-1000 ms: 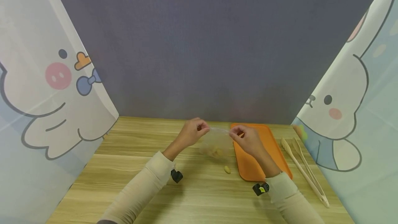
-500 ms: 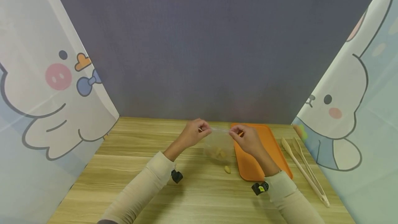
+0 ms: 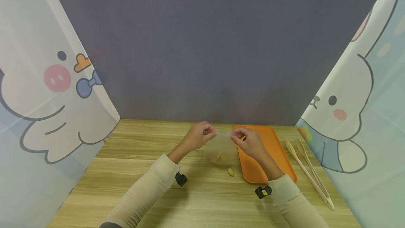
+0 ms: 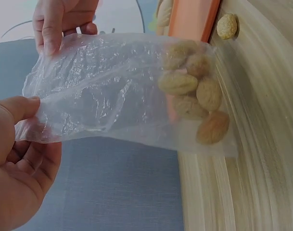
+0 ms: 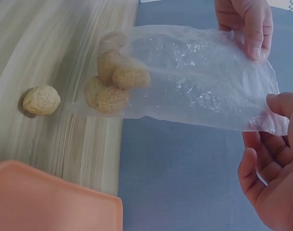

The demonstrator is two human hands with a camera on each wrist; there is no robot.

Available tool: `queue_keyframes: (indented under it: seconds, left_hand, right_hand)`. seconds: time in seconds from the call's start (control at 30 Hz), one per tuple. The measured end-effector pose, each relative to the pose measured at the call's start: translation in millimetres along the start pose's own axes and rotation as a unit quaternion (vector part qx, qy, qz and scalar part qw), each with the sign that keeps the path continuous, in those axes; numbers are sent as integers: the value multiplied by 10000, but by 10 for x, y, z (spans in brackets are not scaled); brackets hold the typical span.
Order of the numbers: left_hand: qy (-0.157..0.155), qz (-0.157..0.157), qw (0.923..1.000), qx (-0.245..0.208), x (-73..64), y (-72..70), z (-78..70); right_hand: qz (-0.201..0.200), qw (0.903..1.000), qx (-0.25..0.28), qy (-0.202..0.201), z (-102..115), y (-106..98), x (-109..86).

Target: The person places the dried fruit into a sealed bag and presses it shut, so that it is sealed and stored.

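In the head view, my left hand (image 3: 197,137) and right hand (image 3: 250,141) each pinch a top corner of a clear plastic bag (image 4: 103,86) between thumb and fingers. It hangs from them over the table. Several tan, wrinkled, nut-like ovals (image 4: 209,94) are gathered at its bottom, seen through the hazy plastic. One more such oval (image 5: 42,100) lies loose on the wood, just in front of the bag. In the left wrist view, my left thumb (image 4: 23,107) presses on the bag's upper edge.
An orange tray (image 3: 267,156) lies to the right, partly under my right forearm. Beyond it, wooden tongs (image 3: 311,175) rest along the table's right side. A grey cloth wall (image 3: 205,45) rises at the back edge, with cartoon-printed panels on both sides.
My hands have drawn slightly closer together, both still pinching the bag's top corners. The bag and the ovals in it swing a little. The loose oval stays where it was.
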State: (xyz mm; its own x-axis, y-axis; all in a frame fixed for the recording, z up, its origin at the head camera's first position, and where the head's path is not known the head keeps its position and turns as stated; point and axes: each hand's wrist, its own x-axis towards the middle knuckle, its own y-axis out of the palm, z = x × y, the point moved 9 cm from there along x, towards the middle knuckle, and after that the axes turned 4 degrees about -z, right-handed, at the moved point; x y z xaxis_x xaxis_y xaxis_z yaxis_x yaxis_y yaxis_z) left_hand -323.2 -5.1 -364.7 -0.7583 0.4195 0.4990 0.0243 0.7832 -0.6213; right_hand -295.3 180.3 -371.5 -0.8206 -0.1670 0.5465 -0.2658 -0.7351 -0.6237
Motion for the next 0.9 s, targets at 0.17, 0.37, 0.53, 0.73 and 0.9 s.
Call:
queue_keyframes:
  seconds: [0.17, 0.37, 0.53, 0.73, 0.9]
  left_hand:
    - [18, 60, 10000, 72, 8, 29, -2]
    - [39, 232, 9997, -106, 10, 110, -4]
    - [116, 88, 9998, -155, 9, 123, -5]
    - [69, -67, 9998, -176, -6, 104, 16]
    - [45, 48, 9998, -181, 8, 121, -3]
  right_hand:
    - [16, 9999, -62, -130, 46, 11, 11]
    - [-96, 9998, -129, -146, 46, -3, 19]
    - [-68, 9997, -144, -207, 66, 26, 7]
    - [126, 9989, -94, -440, 137, 97, 2]
    - [58, 9987, -83, -506, 161, 94, 25]
